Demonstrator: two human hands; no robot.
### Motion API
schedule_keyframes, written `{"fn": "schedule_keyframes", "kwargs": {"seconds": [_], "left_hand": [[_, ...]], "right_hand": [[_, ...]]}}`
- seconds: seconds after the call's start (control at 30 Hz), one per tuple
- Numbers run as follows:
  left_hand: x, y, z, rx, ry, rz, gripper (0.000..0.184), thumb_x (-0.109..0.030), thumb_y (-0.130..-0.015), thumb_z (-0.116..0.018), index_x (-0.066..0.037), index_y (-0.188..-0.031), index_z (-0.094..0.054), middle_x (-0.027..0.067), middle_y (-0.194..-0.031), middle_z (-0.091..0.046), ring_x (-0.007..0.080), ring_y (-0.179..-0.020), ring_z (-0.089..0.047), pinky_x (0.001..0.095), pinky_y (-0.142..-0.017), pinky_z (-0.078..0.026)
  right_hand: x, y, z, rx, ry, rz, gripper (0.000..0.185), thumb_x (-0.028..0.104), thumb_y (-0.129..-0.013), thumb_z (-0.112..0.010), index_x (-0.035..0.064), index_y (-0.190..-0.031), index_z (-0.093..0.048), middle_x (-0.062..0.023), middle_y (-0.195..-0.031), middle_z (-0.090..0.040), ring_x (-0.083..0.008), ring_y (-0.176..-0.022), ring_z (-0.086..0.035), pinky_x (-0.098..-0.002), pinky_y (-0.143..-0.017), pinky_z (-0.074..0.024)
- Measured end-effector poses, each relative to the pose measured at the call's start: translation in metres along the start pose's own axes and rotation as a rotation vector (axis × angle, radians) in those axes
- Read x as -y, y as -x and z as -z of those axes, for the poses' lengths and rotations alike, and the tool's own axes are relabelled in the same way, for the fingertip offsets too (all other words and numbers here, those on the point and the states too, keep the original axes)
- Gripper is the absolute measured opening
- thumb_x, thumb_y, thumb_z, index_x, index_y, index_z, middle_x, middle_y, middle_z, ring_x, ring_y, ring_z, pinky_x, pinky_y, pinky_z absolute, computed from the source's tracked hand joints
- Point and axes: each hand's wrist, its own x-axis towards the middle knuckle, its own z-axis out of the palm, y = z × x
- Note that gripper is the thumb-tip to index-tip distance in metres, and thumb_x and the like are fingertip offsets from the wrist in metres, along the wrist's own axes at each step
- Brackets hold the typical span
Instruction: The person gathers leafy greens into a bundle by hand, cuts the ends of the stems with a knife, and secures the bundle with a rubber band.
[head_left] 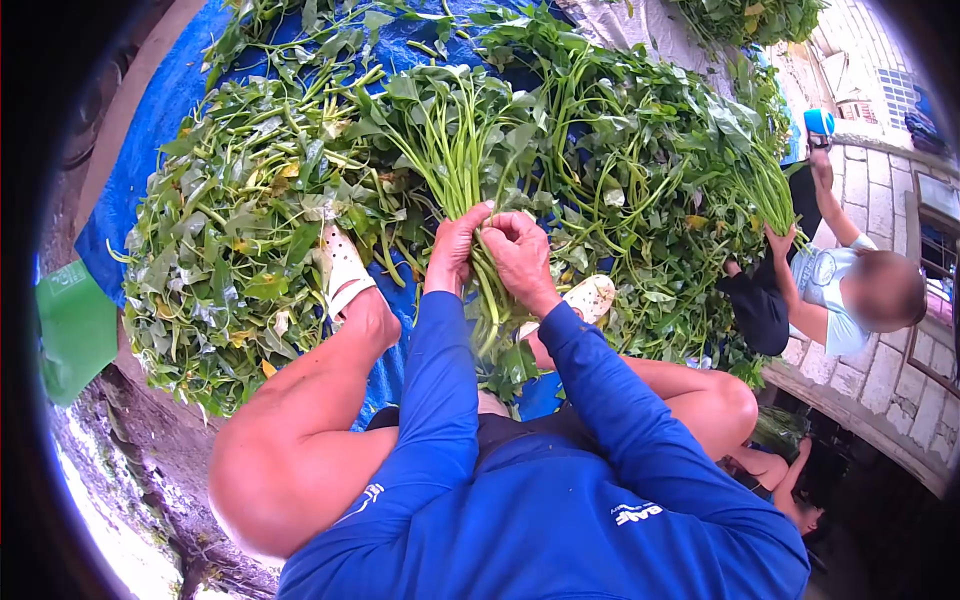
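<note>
My left hand [456,246] is wrapped round the stems of a bunch of leafy greens [455,150] that looks like water spinach. The bunch's leaves fan out away from me, and its cut stem ends hang below the hands. Against the right side of the stems, my right hand [518,258] is closed with thumb and forefinger pinched together; what lies between them is too small to make out. Loose greens [235,245] are heaped to the left, and more greens [640,190] lie to the right.
A blue tarp [150,190] lies under the greens. My feet wear pale clogs [345,262] on either side of the bunch. A green container [75,330] stands at far left. At right, a co-worker [835,280] holds another bunch of greens [765,195]; another person [785,475] is lower right.
</note>
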Motion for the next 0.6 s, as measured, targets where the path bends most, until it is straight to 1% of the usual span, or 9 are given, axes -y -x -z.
{"fn": "schedule_keyframes", "kwargs": {"seconds": [0.07, 0.1, 0.2, 0.23, 0.37, 0.47, 0.5, 0.57, 0.6], "left_hand": [[-0.007, 0.002, -0.002, 0.006, -0.09, -0.03, 0.036, -0.023, -0.086, -0.086, 0.003, -0.109, -0.076, 0.0094, -0.097, -0.078, 0.0185, -0.082, -0.073, 0.0339, -0.075, -0.058], [-0.013, 0.006, -0.008, 0.018, -0.093, -0.039, 0.035, -0.022, -0.086, -0.086, 0.003, -0.108, -0.077, 0.0094, -0.096, -0.078, 0.0186, -0.082, -0.073, 0.0342, -0.075, -0.058], [-0.026, 0.015, -0.026, -0.004, -0.128, -0.094, 0.031, -0.021, -0.086, -0.085, 0.001, -0.106, -0.077, 0.0093, -0.094, -0.077, 0.0196, -0.08, -0.073, 0.0353, -0.074, -0.059], [-0.031, 0.014, -0.034, -0.006, -0.104, -0.116, 0.03, -0.021, -0.087, -0.085, 0.001, -0.106, -0.077, 0.0094, -0.094, -0.077, 0.0199, -0.079, -0.074, 0.0354, -0.073, -0.06], [-0.07, 0.035, -0.063, 0.098, -0.076, -0.16, 0.03, -0.025, -0.091, -0.084, -0.005, -0.11, -0.073, 0.0109, -0.091, -0.076, 0.024, -0.076, -0.076, 0.0398, -0.071, -0.066], [-0.106, 0.076, -0.082, 0.155, -0.083, -0.233, 0.031, -0.029, -0.091, -0.084, -0.006, -0.108, -0.071, 0.0104, -0.09, -0.075, 0.024, -0.076, -0.076, 0.0405, -0.07, -0.068], [-0.114, 0.088, -0.084, 0.189, -0.084, -0.247, 0.032, -0.029, -0.091, -0.085, -0.006, -0.109, -0.071, 0.0103, -0.09, -0.075, 0.0241, -0.075, -0.075, 0.0406, -0.071, -0.067], [-0.13, 0.119, -0.098, 0.212, -0.099, -0.295, 0.032, -0.03, -0.091, -0.085, -0.007, -0.109, -0.071, 0.0104, -0.09, -0.075, 0.0242, -0.076, -0.075, 0.041, -0.072, -0.066], [-0.136, 0.131, -0.103, 0.222, -0.112, -0.317, 0.032, -0.03, -0.091, -0.084, -0.008, -0.11, -0.071, 0.0105, -0.091, -0.075, 0.0239, -0.077, -0.075, 0.041, -0.073, -0.067]], "right_hand": [[0.009, -0.005, 0.004, 0.074, -0.001, -0.085, 0.021, 0.02, -0.093, -0.076, -0.0007, -0.098, -0.076, -0.0089, -0.09, -0.069, -0.0178, -0.089, -0.067, -0.0351, -0.081, -0.0541], [0.019, -0.001, 0.006, 0.033, 0.153, 0.086, 0.02, 0.02, -0.096, -0.076, 0.0002, -0.097, -0.076, -0.0102, -0.09, -0.07, -0.0209, -0.09, -0.068, -0.0372, -0.082, -0.0539], [0.056, 0.017, 0.024, 0.063, 0.366, 0.432, 0.017, 0.017, -0.098, -0.078, 0.0001, -0.1, -0.076, -0.006, -0.094, -0.07, -0.0173, -0.092, -0.066, -0.0352, -0.082, -0.0533], [0.07, 0.03, 0.03, 0.041, 0.378, 0.451, 0.012, 0.013, -0.098, -0.077, 0.001, -0.101, -0.076, -0.0072, -0.098, -0.072, -0.0199, -0.092, -0.067, -0.0347, -0.083, -0.0538], [0.131, 0.094, 0.07, -0.064, 0.055, 0.513, 0.006, 0.001, -0.099, -0.074, 0.0011, -0.105, -0.075, -0.0066, -0.102, -0.071, -0.0146, -0.092, -0.066, -0.0276, -0.08, -0.0524], [0.129, 0.143, 0.111, -0.185, -0.325, 0.356, 0.007, 0.002, -0.106, -0.069, -0.0011, -0.11, -0.074, -0.0008, -0.105, -0.067, -0.0068, -0.092, -0.06, -0.0225, -0.078, -0.0486], [0.112, 0.153, 0.128, -0.18, -0.309, 0.265, 0.011, 0.006, -0.107, -0.069, -0.0024, -0.113, -0.073, -0.0009, -0.11, -0.068, -0.0047, -0.091, -0.059, -0.0212, -0.079, -0.0473], [0.064, 0.173, 0.166, -0.168, 0.418, 0.225, 0.027, 0.009, -0.1, -0.073, -0.0029, -0.124, -0.072, -0.012, -0.116, -0.072, -0.0185, -0.097, -0.067, -0.0315, -0.087, -0.0545], [0.061, 0.184, 0.173, -0.196, 0.813, 0.341, 0.033, 0.01, -0.095, -0.075, -0.0022, -0.126, -0.072, -0.0176, -0.115, -0.072, -0.0287, -0.097, -0.071, -0.038, -0.089, -0.0575]]}}
